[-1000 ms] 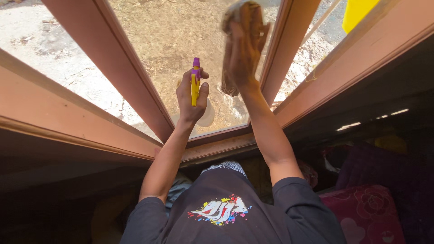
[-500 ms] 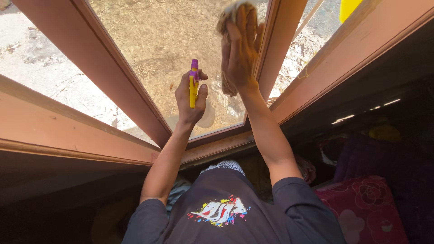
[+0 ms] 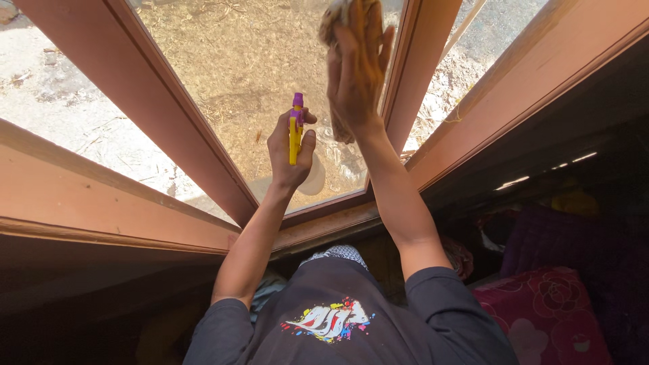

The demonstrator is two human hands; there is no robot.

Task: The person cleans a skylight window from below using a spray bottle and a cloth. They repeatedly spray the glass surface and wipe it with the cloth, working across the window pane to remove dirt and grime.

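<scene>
— Both grips look full from where I stand: the left hand (image 3: 289,154) is wrapped tight round a spray bottle (image 3: 296,138), yellow trigger and purple nozzle pointing up at the window pane (image 3: 250,74), its pale body showing just below the hand.

— And the right hand (image 3: 355,74)?

— Flat on that same pane, fingers spread, pressing a tan cloth (image 3: 343,40) to the glass. The cloth pokes out above the fingertips and hangs below the palm.

— How close to the pane's edges?

— The cloth sits near the pane's upper right, just beside the reddish-brown frame post (image 3: 420,67) on that side. The bottle is lower, nearer the pane's bottom rail (image 3: 318,206), apart from the cloth.

— Any open glass?

— Plenty to the left of both hands, up to the other slanted post (image 3: 169,115). Right of the pane, low in the room, lies a dark red cushion (image 3: 547,311).
</scene>
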